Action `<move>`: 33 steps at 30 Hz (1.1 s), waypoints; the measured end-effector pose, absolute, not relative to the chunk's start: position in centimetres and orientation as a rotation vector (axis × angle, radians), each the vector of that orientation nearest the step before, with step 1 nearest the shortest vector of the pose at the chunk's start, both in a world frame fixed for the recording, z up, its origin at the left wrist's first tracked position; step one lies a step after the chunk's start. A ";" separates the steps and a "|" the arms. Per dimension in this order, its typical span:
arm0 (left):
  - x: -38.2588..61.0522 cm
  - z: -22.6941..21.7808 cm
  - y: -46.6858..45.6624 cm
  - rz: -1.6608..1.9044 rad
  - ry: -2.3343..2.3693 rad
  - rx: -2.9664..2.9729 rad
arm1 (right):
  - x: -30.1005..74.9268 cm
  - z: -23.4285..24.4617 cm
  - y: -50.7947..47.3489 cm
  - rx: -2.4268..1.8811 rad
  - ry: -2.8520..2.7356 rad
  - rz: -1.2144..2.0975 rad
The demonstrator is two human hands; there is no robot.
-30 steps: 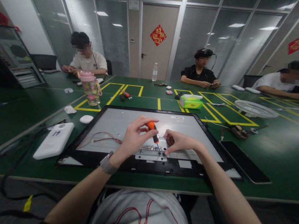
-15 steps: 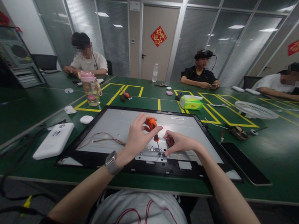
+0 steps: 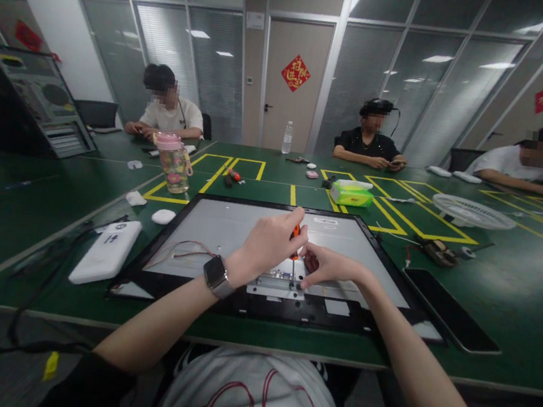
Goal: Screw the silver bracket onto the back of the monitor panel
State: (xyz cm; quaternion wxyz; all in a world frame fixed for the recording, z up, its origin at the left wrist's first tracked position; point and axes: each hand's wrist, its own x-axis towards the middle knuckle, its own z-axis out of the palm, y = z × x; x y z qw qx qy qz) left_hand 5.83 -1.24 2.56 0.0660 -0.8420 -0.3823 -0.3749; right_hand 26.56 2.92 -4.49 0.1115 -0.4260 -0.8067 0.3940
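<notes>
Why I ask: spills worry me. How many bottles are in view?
2: a pink-lidded bottle beside the far left corner of the panel, and a clear bottle near the table's far edge. Others may be hidden.

Dim overall; bright glare in glass panels; edges stretched, soft.

L hand in curled grip, nr half-curled R hand

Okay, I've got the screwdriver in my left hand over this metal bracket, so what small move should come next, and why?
Probably a small turn of the screwdriver with your left hand: the shaft stands nearly upright, pointing down at the metal bracket, and your right hand is close beside the tip.
</notes>
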 end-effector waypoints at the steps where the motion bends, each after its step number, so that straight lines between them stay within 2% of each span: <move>1: 5.8 2.6 -1.0 -1.069 -1.105 -2.558 | 26.6 -4.5 2.9 -1.253 -2.368 1.159; 4: 5.7 2.3 -0.2 -0.993 -0.910 -2.583 | 26.6 -4.6 3.0 -1.245 -2.372 1.160; 8: 5.5 1.7 0.3 -1.068 -0.718 -2.574 | 26.6 -5.0 3.4 -1.222 -2.397 1.139; 15: 5.3 1.3 0.2 -1.189 -0.704 -2.642 | 26.7 -5.1 3.5 -1.225 -2.399 1.136; 25: 5.4 0.7 -0.4 -1.557 -0.794 -2.839 | 26.6 -4.9 3.3 -1.244 -2.362 1.155; 33: 6.0 0.6 -0.5 -2.091 -0.966 -2.941 | 26.6 -4.7 3.1 -1.242 -2.359 1.170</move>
